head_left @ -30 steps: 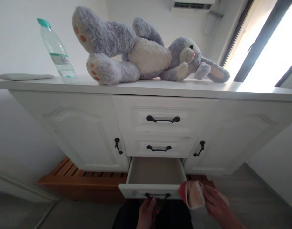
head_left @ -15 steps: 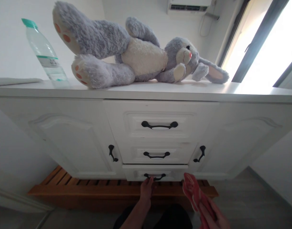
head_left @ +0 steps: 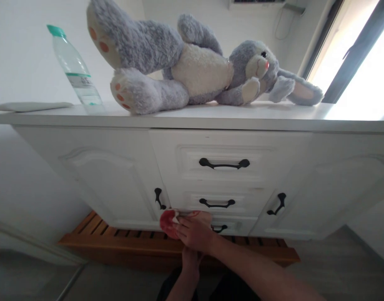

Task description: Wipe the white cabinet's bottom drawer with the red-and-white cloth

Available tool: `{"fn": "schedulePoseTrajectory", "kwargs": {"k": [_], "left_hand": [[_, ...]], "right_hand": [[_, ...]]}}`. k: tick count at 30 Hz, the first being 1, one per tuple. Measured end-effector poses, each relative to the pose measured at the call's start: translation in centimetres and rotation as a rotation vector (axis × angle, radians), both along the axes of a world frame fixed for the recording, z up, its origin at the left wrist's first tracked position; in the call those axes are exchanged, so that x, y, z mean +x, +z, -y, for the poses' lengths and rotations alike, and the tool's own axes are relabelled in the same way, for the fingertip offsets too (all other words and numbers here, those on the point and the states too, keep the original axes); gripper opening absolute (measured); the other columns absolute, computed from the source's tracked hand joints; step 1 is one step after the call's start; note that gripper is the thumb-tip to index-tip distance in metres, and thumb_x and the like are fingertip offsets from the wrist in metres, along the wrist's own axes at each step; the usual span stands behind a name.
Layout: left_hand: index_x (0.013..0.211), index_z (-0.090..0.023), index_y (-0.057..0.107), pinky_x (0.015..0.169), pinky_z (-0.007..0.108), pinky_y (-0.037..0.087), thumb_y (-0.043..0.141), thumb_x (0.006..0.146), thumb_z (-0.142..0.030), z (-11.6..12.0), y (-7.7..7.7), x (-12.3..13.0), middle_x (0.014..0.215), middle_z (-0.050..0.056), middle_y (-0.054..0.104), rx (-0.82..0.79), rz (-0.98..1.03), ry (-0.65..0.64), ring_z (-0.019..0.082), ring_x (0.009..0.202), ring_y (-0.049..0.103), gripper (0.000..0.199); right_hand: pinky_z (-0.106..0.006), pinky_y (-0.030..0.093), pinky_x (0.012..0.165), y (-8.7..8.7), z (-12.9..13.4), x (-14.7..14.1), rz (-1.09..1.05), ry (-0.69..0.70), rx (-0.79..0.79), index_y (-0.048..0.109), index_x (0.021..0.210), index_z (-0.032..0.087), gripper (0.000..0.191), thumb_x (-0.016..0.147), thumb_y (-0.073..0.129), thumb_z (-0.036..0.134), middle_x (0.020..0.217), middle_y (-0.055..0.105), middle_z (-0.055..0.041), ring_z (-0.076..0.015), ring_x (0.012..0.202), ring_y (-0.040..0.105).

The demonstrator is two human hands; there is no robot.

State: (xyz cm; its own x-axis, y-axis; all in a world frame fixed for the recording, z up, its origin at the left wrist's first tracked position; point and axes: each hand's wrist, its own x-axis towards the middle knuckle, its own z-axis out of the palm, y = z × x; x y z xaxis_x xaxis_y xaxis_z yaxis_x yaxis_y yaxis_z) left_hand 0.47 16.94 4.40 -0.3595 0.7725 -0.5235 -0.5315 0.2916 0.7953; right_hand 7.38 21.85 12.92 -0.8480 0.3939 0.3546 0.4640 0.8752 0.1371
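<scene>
Down by the white cabinet (head_left: 100, 175), a red-and-pink cloth (head_left: 168, 221) was held closed in the right hand (head_left: 194, 230) against the shut bottom drawer (head_left: 232, 225), left hand (head_left: 190, 261) below, grip couldn't be made out, so probably wiping was underway and steady pressure needed next.

Grey plush rabbit (head_left: 192, 71) lies along cabinet top (head_left: 273, 121). Water bottle (head_left: 75, 69) stands at its 9 o'clock; flat white pad (head_left: 29, 106) beyond. Wooden slatted rack (head_left: 123, 240) below.

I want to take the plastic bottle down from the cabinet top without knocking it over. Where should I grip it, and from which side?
Grip the plastic bottle around its middle, at the label band, coming from the front left. It stands upright near the front edge, and the plush rabbit has its feet close on the right, so that side is crowded. The green cap looks too small for a steady hold.
</scene>
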Motion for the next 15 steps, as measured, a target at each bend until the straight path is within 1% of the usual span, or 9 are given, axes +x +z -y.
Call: {"fn": "schedulePoseTrajectory", "kwargs": {"k": [1, 2, 4, 5, 7, 9, 10, 12, 15], "left_hand": [[0.082, -0.021, 0.065, 0.057, 0.035, 0.052, 0.074, 0.063, -0.028, 0.6, 0.1, -1.0, 0.068, 0.004, 0.070, 0.002, 0.032, -0.007, 0.021, 0.061, 0.065, 0.022], [0.085, -0.022, 0.064, 0.061, 0.033, 0.053, 0.074, 0.063, -0.026, 1.0, 0.4, -2.0, 0.073, 0.003, 0.070, 0.013, 0.051, 0.021, 0.018, 0.064, 0.066, 0.024], [0.092, -0.024, 0.064, 0.072, 0.030, 0.055, 0.074, 0.063, -0.023, 1.2, 1.3, -3.4, 0.087, 0.002, 0.073, 0.088, 0.102, 0.091, 0.017, 0.078, 0.069, 0.031], [0.095, -0.025, 0.065, 0.076, 0.030, 0.055, 0.073, 0.062, -0.022, 1.0, 1.9, -3.7, 0.093, 0.002, 0.073, 0.127, 0.140, 0.092, 0.017, 0.084, 0.070, 0.034], [0.099, -0.025, 0.067, 0.079, 0.030, 0.055, 0.072, 0.063, -0.022, 0.3, 3.1, -3.3, 0.100, 0.002, 0.073, 0.189, 0.222, 0.017, 0.018, 0.090, 0.069, 0.037], [0.099, -0.024, 0.068, 0.080, 0.028, 0.054, 0.071, 0.063, -0.021, -0.3, 4.1, -1.6, 0.101, 0.001, 0.072, 0.222, 0.266, -0.082, 0.016, 0.092, 0.068, 0.037], [0.097, -0.023, 0.069, 0.080, 0.027, 0.053, 0.071, 0.063, -0.020, -0.5, 4.5, -0.4, 0.100, 0.001, 0.071, 0.234, 0.273, -0.111, 0.015, 0.092, 0.067, 0.035], [0.090, -0.023, 0.069, 0.078, 0.026, 0.052, 0.071, 0.062, -0.019, -0.6, 5.1, 2.4, 0.095, 0.000, 0.070, 0.262, 0.273, -0.152, 0.014, 0.089, 0.064, 0.028], [0.077, -0.022, 0.067, 0.076, 0.026, 0.051, 0.070, 0.061, -0.017, 0.1, 5.7, 6.6, 0.084, -0.002, 0.066, 0.257, 0.301, -0.222, 0.013, 0.082, 0.060, 0.017]], "right_hand": [[-0.038, 0.046, 0.110, -0.7, -0.9, -0.6, 0.015, -0.009, -0.027, 0.062, 0.127, 0.009, 0.035, 0.103, 0.041, 0.023, 0.145, 0.057, -0.0115, -0.0240, 0.134, 0.049], [-0.036, 0.043, 0.113, -1.4, -1.5, -1.0, 0.020, -0.020, -0.064, 0.061, 0.127, 0.009, 0.034, 0.103, 0.042, 0.023, 0.142, 0.059, -0.0117, -0.0224, 0.134, 0.050], [-0.034, 0.038, 0.118, -2.5, -2.2, -0.8, 0.013, -0.034, -0.143, 0.061, 0.128, 0.008, 0.034, 0.101, 0.046, 0.022, 0.138, 0.062, -0.0117, -0.0201, 0.133, 0.051], [-0.034, 0.036, 0.119, -2.9, -2.2, -0.3, 0.003, -0.040, -0.177, 0.060, 0.129, 0.008, 0.034, 0.100, 0.048, 0.021, 0.138, 0.062, -0.0119, -0.0199, 0.133, 0.051], [-0.035, 0.036, 0.119, -3.4, -2.0, 1.3, -0.028, -0.069, -0.246, 0.059, 0.131, 0.010, 0.036, 0.097, 0.051, 0.019, 0.140, 0.061, -0.0118, -0.0204, 0.135, 0.051], [-0.034, 0.037, 0.118, -3.6, -1.4, 3.5, -0.064, -0.120, -0.307, 0.058, 0.134, 0.011, 0.039, 0.097, 0.049, 0.019, 0.143, 0.060, -0.0104, -0.0207, 0.135, 0.051], [-0.034, 0.037, 0.118, -3.6, -1.0, 4.9, -0.070, -0.141, -0.326, 0.058, 0.135, 0.012, 0.040, 0.097, 0.046, 0.019, 0.143, 0.059, -0.0098, -0.0210, 0.135, 0.051], [-0.035, 0.036, 0.119, -3.3, -0.1, 7.9, -0.058, -0.173, -0.357, 0.059, 0.135, 0.012, 0.042, 0.096, 0.043, 0.017, 0.143, 0.060, -0.0104, -0.0214, 0.136, 0.051], [-0.038, 0.033, 0.121, -2.7, 1.2, 12.9, -0.025, -0.223, -0.417, 0.057, 0.138, 0.015, 0.048, 0.092, 0.049, 0.014, 0.148, 0.056, -0.0113, -0.0208, 0.141, 0.046]]}}
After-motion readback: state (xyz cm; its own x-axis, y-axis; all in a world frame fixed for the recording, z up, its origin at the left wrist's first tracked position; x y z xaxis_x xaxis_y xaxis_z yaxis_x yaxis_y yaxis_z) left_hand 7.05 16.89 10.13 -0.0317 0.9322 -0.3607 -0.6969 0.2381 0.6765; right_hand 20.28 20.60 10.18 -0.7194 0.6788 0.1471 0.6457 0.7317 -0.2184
